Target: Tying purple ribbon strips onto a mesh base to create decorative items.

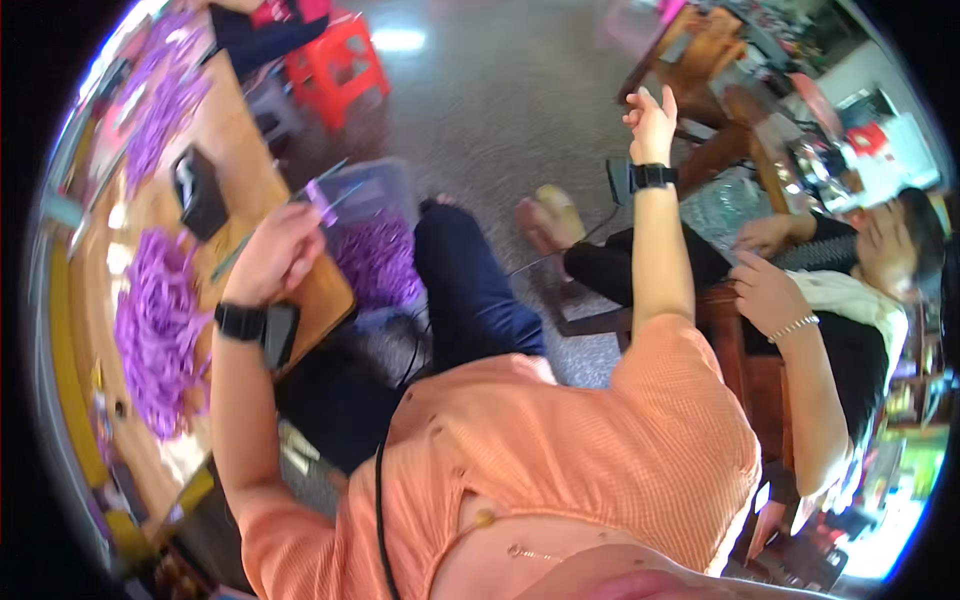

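Observation:
My left hand (278, 256) is closed, blurred a little, above the near corner of the wooden table. Thin green sticks run past its fingers, and a small purple piece (322, 202) shows at the fingertips. Below and beside it is a clear plastic tub (385, 180) filled with shredded purple strips (378, 260). A heap of purple strips (158, 330) lies on the table left of this hand. My right hand (652, 128) stretches far forward over the floor, fingers apart, with nothing visible in it. Both wrists wear black straps with small dark boxes.
A dark case (200, 192) and more purple strips (165, 110) lie along the wooden table (245, 150). Beyond it stands a red stool (338, 72). Close at right sits another person (850, 270), hands raised. Wooden furniture (700, 60) stands at far right. A black cable hangs by my legs.

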`<state>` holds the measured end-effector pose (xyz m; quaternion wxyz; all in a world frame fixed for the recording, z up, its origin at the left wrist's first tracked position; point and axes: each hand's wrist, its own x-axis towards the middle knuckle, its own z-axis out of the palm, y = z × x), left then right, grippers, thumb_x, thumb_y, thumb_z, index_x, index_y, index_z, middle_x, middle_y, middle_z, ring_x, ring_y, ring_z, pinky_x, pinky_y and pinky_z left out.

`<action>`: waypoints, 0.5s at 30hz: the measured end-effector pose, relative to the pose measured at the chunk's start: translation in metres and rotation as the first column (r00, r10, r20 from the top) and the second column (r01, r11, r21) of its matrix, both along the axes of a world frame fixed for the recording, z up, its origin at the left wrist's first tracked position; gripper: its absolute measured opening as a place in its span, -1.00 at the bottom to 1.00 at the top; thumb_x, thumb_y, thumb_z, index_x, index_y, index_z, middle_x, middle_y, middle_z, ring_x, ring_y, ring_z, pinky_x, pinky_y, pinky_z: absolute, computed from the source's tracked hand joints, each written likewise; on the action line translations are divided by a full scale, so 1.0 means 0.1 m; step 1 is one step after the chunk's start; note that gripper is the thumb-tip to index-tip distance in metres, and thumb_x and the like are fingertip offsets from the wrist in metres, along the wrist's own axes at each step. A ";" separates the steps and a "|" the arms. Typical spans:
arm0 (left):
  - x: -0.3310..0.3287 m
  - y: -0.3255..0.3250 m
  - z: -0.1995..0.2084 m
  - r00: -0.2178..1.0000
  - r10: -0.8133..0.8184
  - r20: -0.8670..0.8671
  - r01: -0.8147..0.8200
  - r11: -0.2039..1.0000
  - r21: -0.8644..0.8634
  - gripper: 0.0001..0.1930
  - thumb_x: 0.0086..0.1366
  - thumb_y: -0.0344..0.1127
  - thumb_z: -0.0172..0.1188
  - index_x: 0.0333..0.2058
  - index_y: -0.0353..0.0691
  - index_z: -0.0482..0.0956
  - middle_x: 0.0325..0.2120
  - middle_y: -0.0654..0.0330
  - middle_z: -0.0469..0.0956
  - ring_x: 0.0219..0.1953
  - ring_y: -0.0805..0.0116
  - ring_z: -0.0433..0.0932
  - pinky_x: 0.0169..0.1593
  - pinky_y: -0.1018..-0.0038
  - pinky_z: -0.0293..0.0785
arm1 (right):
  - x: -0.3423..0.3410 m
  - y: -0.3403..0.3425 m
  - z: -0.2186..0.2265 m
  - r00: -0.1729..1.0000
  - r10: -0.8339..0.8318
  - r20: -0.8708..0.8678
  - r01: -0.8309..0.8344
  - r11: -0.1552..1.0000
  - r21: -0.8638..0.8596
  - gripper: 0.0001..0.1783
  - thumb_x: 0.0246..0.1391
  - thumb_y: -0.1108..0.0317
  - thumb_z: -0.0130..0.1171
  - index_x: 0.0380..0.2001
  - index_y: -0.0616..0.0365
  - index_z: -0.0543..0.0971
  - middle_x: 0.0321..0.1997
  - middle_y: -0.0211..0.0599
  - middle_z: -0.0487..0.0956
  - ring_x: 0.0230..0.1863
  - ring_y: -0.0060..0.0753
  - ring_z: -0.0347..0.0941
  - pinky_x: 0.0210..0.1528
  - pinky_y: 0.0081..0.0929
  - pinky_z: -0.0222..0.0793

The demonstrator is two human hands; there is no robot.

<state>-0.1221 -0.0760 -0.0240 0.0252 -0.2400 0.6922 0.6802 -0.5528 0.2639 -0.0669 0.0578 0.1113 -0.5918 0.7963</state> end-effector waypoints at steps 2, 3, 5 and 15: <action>0.14 -0.10 -0.06 0.993 -0.083 -0.079 0.077 0.994 -0.075 -0.69 0.45 -0.13 -0.02 -0.45 -0.18 0.40 -0.68 0.35 0.35 -0.79 0.61 0.21 -0.72 0.61 0.06 | 0.79 -0.41 0.05 0.968 0.250 0.003 -0.249 0.966 0.070 -0.35 0.21 0.44 0.13 0.33 0.22 0.20 -0.39 -0.34 0.57 -0.58 -0.63 0.34 -0.45 -0.59 0.35; 0.10 -0.11 -0.04 0.990 -0.117 -0.082 0.106 0.986 -0.129 -0.68 0.46 -0.14 -0.02 -0.46 -0.19 0.39 -0.68 0.35 0.34 -0.79 0.61 0.22 -0.71 0.60 0.08 | 1.07 -0.56 -0.10 0.918 0.397 0.015 -0.397 0.914 0.077 -0.42 0.22 0.44 0.12 0.29 0.22 0.28 -0.40 -0.37 0.56 -0.56 -0.65 0.35 -0.43 -0.62 0.35; 0.01 -0.01 0.02 0.998 -0.051 -0.034 0.049 0.996 -0.080 -0.67 0.46 -0.15 -0.02 -0.47 -0.20 0.38 -0.70 0.35 0.33 -0.78 0.60 0.25 -0.70 0.60 0.10 | 1.76 -0.85 -0.17 0.829 0.539 0.151 -0.560 0.803 0.204 -0.55 0.23 0.43 0.11 0.19 0.20 0.42 -0.41 -0.41 0.55 -0.53 -0.69 0.37 -0.42 -0.68 0.32; 0.06 -0.01 -0.08 0.997 -0.015 -0.072 0.009 0.997 -0.073 -0.68 0.41 -0.17 0.03 -0.51 -0.20 0.41 -0.68 0.33 0.37 -0.78 0.62 0.22 -0.73 0.59 0.04 | 2.55 -2.40 -0.28 0.196 0.878 0.438 -0.971 0.235 -0.037 -0.68 0.20 -0.01 0.21 -0.22 0.00 0.61 -0.30 -0.53 0.63 -0.38 -0.64 0.44 -0.23 -0.58 0.36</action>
